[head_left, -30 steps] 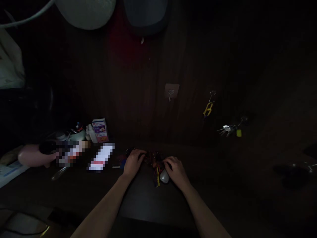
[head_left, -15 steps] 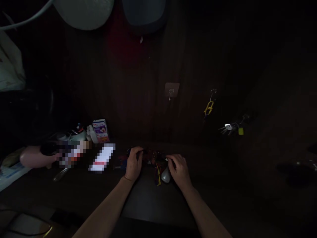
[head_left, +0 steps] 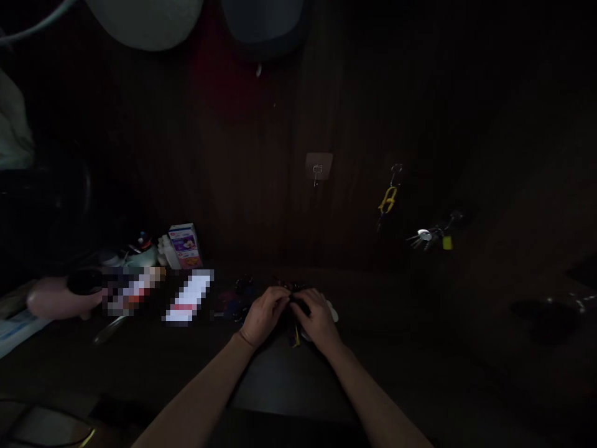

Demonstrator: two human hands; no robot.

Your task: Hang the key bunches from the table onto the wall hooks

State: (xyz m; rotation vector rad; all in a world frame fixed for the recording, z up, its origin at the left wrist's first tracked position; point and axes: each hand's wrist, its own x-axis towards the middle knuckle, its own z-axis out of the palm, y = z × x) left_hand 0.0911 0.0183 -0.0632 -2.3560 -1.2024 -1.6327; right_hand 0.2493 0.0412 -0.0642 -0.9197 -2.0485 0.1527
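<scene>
My left hand point(head_left: 265, 316) and my right hand point(head_left: 319, 318) meet over a small dark tangle of things point(head_left: 290, 286) on the dark tabletop. Both hands are closed, fingertips pinched together and almost touching; whatever is between them is too dark and small to make out. Below the fingers hangs or lies a yellow-and-dark strap point(head_left: 295, 337). A pale rounded object point(head_left: 333, 311) shows partly beyond my right hand, which hides the rest. Left of my left hand lie dark bluish and reddish small items point(head_left: 231, 305), their kind unclear.
At the left stand a small printed box point(head_left: 185, 246), a blurred bright rectangle point(head_left: 189, 297), a pink rounded object point(head_left: 58, 297) and a spoon-like utensil point(head_left: 109, 330). On the back panel hang a bare hook point(head_left: 317, 169), a yellow clip-like item point(head_left: 387, 200) and a bunch of keys point(head_left: 425, 236).
My hands have come together from either side of the tangle; the right moved left and the left moved right. The pale object is now largely covered. The view has shifted slightly.
</scene>
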